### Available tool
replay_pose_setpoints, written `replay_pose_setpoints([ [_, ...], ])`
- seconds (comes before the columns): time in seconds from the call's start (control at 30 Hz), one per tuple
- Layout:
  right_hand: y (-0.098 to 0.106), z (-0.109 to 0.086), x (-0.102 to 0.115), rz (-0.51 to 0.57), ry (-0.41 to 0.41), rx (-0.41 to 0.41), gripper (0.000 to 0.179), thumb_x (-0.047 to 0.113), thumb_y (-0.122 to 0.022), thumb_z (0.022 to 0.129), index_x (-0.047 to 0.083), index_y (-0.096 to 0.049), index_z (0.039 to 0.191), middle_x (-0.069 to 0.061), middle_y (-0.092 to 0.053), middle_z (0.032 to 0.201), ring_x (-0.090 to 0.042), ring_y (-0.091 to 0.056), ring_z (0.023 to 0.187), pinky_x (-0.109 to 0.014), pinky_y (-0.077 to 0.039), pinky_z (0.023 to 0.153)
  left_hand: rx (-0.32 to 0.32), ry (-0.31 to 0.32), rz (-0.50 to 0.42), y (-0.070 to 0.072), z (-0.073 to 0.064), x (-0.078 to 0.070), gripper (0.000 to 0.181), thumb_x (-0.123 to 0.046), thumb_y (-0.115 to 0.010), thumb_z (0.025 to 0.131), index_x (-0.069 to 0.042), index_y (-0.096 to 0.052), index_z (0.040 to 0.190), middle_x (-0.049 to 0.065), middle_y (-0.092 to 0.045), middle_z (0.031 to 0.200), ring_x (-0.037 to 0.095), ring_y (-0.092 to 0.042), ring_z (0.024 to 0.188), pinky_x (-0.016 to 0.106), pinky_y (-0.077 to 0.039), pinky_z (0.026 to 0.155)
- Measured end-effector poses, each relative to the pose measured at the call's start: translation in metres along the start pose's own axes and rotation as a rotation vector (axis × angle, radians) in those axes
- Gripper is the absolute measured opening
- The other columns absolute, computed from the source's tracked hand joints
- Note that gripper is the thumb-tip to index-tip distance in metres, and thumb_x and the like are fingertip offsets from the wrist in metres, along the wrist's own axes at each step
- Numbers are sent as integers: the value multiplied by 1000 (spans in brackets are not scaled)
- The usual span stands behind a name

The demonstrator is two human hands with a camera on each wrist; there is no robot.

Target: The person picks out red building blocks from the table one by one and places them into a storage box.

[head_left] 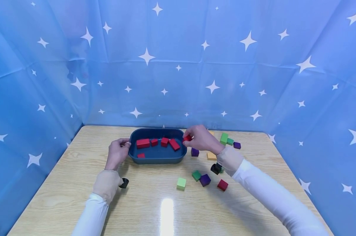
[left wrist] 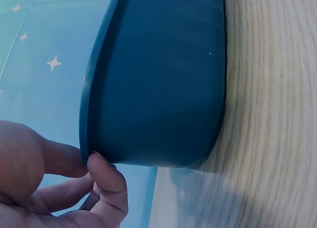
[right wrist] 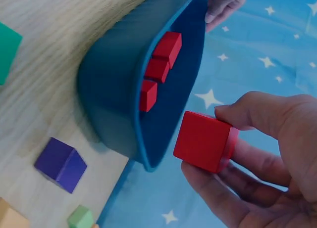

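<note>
A dark blue bin (head_left: 155, 161) stands toward the back of the table, with several red blocks (head_left: 143, 143) on its floor. At its left end my left hand (head_left: 118, 153) pinches the rim between thumb and fingers, as the left wrist view shows up close on the bin wall (left wrist: 158, 89). Over the right end, my right hand (head_left: 204, 139) grips a red cube (right wrist: 200, 141) between thumb and fingertips. In the right wrist view that cube is just outside the rim, apart from the bin wall (right wrist: 111, 89).
Right of the bin lie a purple block (head_left: 194, 152), a light orange block (head_left: 211, 156) and a light green block (head_left: 224, 138). Nearer the front are a pale green block (head_left: 181, 184), a green block (head_left: 196, 175), a purple block (head_left: 205, 180) and a red block (head_left: 222, 185). A starry blue curtain (head_left: 178, 98) hangs behind.
</note>
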State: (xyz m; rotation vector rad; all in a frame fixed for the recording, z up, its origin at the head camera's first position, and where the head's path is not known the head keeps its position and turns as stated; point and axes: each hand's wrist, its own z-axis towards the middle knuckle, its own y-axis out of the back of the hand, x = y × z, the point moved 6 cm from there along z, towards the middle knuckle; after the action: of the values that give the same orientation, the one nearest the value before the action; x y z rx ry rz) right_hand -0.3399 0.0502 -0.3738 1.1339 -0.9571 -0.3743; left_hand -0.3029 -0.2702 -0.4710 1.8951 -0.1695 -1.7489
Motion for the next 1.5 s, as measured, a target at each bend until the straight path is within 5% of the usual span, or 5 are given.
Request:
replay_pose_setpoints([
  [0.2,1,16,12,-39,17,60,19,20,-76,91,10,-79,107,-3,-77,102,-13,-67,84,-31,-58,77,4,1,1,0,1,0,32,-13,-53,103,1,-68,128,19,-66,111,25,-59,97,23,-47,68],
  [0.57,-10,48,42,-40,199,196,19,17,-75,92,8,-78,108,-2,-69,87,-12,-48,63,-26,-42,64,9,6,0,0,1,1,33,-13,-53,104,1,-66,131,20,-66,114,26,-60,99,23,-47,69],
  [0.9,-29,74,64,-129,305,302,18,18,-76,92,8,-78,106,-2,-73,97,-11,-55,71,-24,-47,69,8,12,2,0,3,2,32,-13,-53,104,0,-68,129,19,-67,112,25,-60,97,23,-48,70],
  [1.5,-72,99,80,-209,341,525,20,24,-77,93,12,-77,109,1,-72,107,-11,-63,91,-25,-55,84,11,14,-5,-1,4,1,31,-13,-56,103,0,-69,128,17,-67,108,24,-59,96,22,-47,69],
])
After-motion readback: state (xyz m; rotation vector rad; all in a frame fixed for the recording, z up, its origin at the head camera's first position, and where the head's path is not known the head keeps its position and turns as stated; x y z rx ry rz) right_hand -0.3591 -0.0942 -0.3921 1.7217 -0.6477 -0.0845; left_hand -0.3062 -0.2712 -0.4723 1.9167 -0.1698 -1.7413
